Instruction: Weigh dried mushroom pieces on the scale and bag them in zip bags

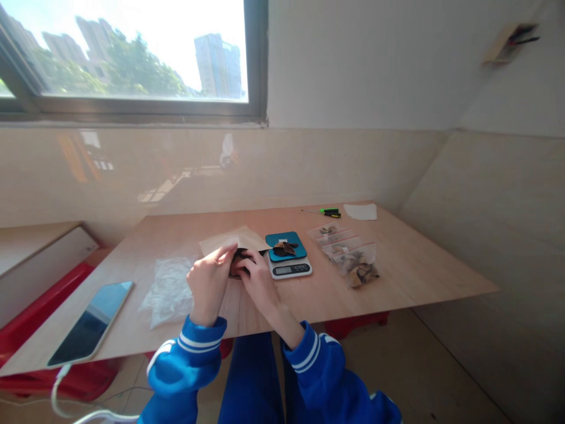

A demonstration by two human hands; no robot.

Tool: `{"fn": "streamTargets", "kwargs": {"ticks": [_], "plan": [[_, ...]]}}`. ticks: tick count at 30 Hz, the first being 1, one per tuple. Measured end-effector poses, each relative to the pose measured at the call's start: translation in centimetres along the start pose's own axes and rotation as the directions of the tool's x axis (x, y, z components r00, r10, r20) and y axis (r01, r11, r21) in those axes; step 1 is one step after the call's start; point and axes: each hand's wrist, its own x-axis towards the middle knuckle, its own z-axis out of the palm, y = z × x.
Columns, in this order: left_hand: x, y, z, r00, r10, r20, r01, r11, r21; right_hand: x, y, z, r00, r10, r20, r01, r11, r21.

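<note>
A beige paper bag (238, 234) lies on the table, its dark mouth turned toward me. My left hand (210, 281) pinches the rim of that mouth. My right hand (259, 284) has its curled fingers inside the opening; the fingertips and whatever they grip are hidden. Just right of the bag stands a kitchen scale (304, 270) with a blue-green platform and a small display. Several brown, dried, curled pieces (283, 248) rest on the platform, with a small white label or scrap behind them.
Clear zip bags (353, 259) holding similar dried pieces lie right of the scale. Behind them are a green-and-black screwdriver (329, 211) and white paper (361, 212). At left are a pile of empty plastic bags (170, 288) and a phone (92, 324) with a cable (57, 383).
</note>
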Motion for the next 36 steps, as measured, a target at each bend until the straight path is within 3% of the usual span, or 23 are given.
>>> {"fn": "streamTargets", "kwargs": {"ticks": [5,10,12,14,16,18,19,21,24,27,31,35,36], "plan": [[1.0,0.2,-0.3,1.0,-0.02,0.007,0.02,0.999,-0.032,-0.2,-0.1,0.0,0.983,-0.095,-0.155,0.098,0.995,0.008],[2.4,0.6,-0.8,0.997,-0.071,-0.003,0.071,0.997,-0.031,-0.6,0.6,-1.8,0.95,-0.302,-0.075,0.297,0.952,-0.07],[2.9,0.6,-0.9,0.996,-0.084,-0.012,0.083,0.996,-0.036,-0.1,1.9,-3.2,0.92,-0.327,-0.216,0.311,0.944,-0.106],[3.1,0.5,-0.8,0.995,-0.097,-0.016,0.096,0.995,-0.039,1.3,4.4,-4.8,0.865,-0.264,-0.427,0.237,0.965,-0.117],[3.1,0.5,-0.8,0.994,-0.109,-0.015,0.109,0.993,-0.038,3.2,7.7,-6.3,0.858,-0.101,-0.503,0.074,0.994,-0.074],[3.0,0.5,-0.8,0.993,-0.119,-0.007,0.118,0.992,-0.034,5.3,11.2,-7.2,0.905,0.067,-0.42,-0.11,0.991,-0.079],[2.9,0.6,-0.8,0.993,-0.122,0.002,0.122,0.992,-0.034,6.3,12.8,-7.4,0.917,0.102,-0.385,-0.145,0.986,-0.085],[2.7,0.7,-0.8,0.991,-0.13,0.027,0.131,0.991,-0.037,7.8,15.2,-7.4,0.938,0.138,-0.319,-0.18,0.978,-0.103],[2.6,0.7,-0.9,0.989,-0.136,0.054,0.139,0.989,-0.049,8.6,16.8,-7.2,0.97,0.142,-0.196,-0.17,0.977,-0.132],[2.7,0.3,-1.1,0.989,-0.141,0.053,0.144,0.988,-0.051,8.3,17.3,-7.9,0.986,0.129,-0.106,-0.145,0.975,-0.166],[2.9,-0.2,-1.2,0.989,-0.141,0.038,0.143,0.989,-0.049,7.3,16.4,-9.8,0.988,0.115,-0.102,-0.133,0.974,-0.184],[3.0,-0.1,-1.1,0.988,-0.15,0.034,0.151,0.988,-0.032,5.7,11.3,-10.6,0.989,0.063,-0.134,-0.078,0.991,-0.108],[3.0,0.0,-1.0,0.987,-0.152,0.042,0.153,0.988,-0.036,5.1,9.4,-10.5,0.996,0.049,-0.069,-0.047,0.998,0.03]]}}
